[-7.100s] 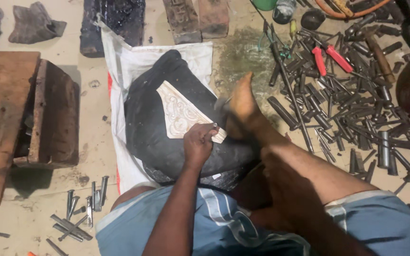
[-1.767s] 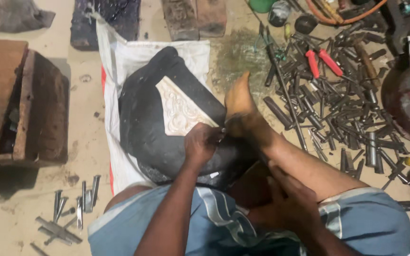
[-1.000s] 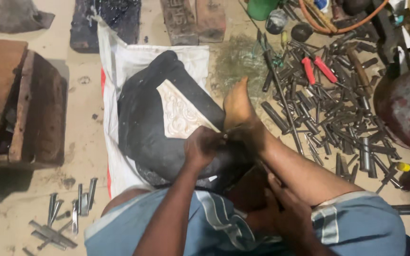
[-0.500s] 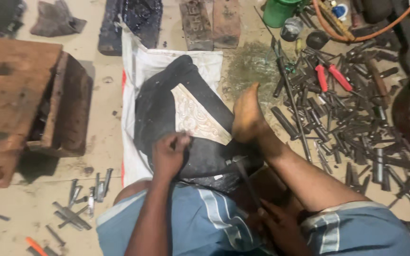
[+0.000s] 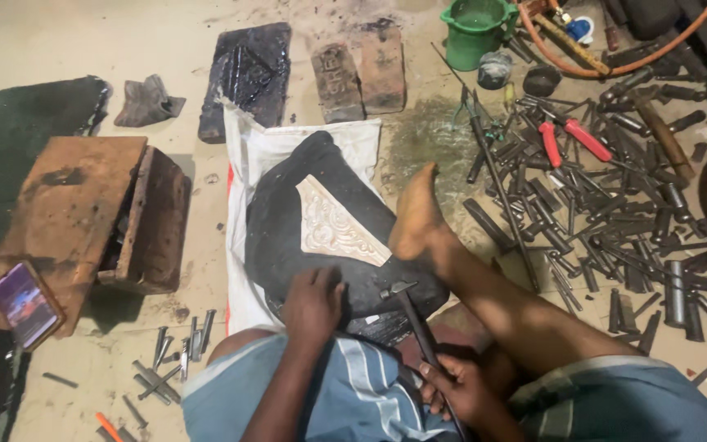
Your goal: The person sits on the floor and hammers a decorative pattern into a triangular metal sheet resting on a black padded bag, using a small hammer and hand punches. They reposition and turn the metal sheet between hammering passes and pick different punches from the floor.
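While the left hand [image 5: 312, 304] is planted knuckles-up on the near edge of the black pitch block [image 5: 288, 245], its fingers are curled and pressed together against the surface, nothing pinched. The embossed metal plate [image 5: 333, 225] is set into the top of that block, which lies on a white sack [image 5: 263, 151] on the floor, right in front of the knees. A small hammer [image 5: 407, 303] is gripped low on its handle by the right hand [image 5: 460, 389], fingers wrapped tight, head resting just above the block's near edge. A bare foot [image 5: 415, 217] is braced against the block's right side.
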